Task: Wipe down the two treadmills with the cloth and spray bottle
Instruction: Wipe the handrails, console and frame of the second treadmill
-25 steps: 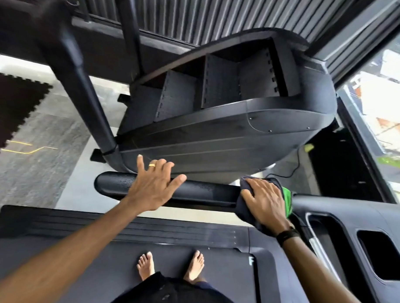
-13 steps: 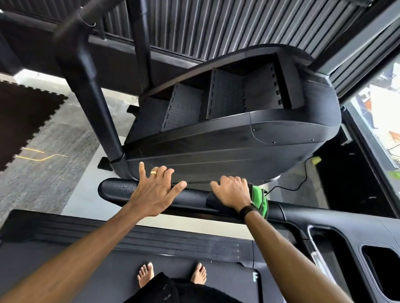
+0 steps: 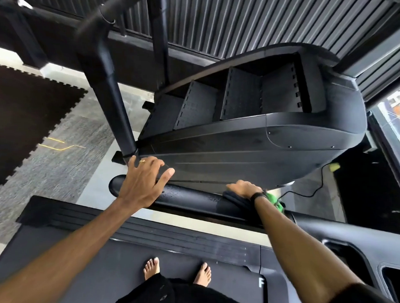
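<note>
Since a moment ago our right hand (image 3: 243, 190) has slid the cloth (image 3: 238, 201) further left along the handrail (image 3: 191, 198), toward our left hand (image 3: 142, 182). Our right fingers curl over the cloth, gripping it against the rail; our left hand rests on the rail with fingers spread, grasping nothing. Droplets between our hands suggest that stretch is unwiped. We judge the treadmill (image 3: 85, 264) underfoot barely begun; no spray bottle shows.

A single head-worn view is directed steeply downward, close above the handrail (image 3: 196, 200), forearms and feet
</note>
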